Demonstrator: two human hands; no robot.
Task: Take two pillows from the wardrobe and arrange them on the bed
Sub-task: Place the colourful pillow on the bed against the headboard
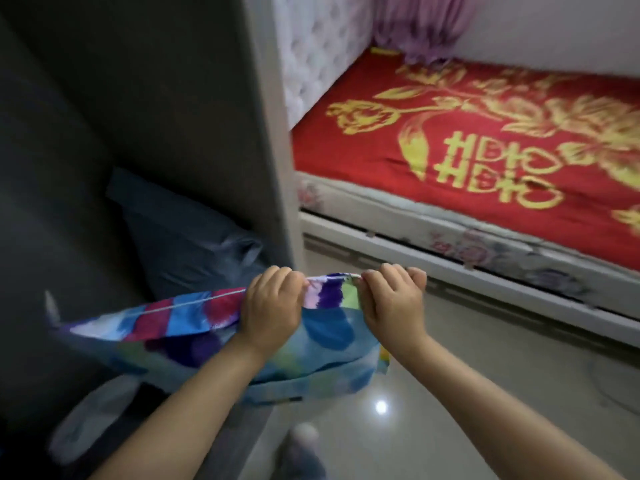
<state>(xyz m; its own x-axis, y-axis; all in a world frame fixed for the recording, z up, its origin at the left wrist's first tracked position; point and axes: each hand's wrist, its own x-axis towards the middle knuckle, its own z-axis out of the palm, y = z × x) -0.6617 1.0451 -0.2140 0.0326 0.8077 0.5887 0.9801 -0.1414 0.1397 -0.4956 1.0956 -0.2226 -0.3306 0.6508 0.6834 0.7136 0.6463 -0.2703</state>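
Head view, one moment recorded. Left hand point(272, 303) and right hand point(394, 301): both clenched on the upper seam of a multicoloured pillow point(207, 341), knuckles up, the two hands near each other with a short span of fabric between. Pillow: patterned in blue, purple, red and green, held in the air at the near left, partly in front of the wardrobe point(156, 98) opening. Wardrobe: dark interior, pale side panel on its right edge. Second pillow point(183, 233): dark grey-blue, leaning inside the wardrobe, behind the held one. Bed point(467, 161): to the right and farther off, covered in a red blanket with gold floral motifs. Headboard point(322, 57): white, tufted, at the far left end of the bed. Curtain point(415, 26): lilac, at the far wall. Floor point(450, 393): pale glossy tile, reflecting one light spot.
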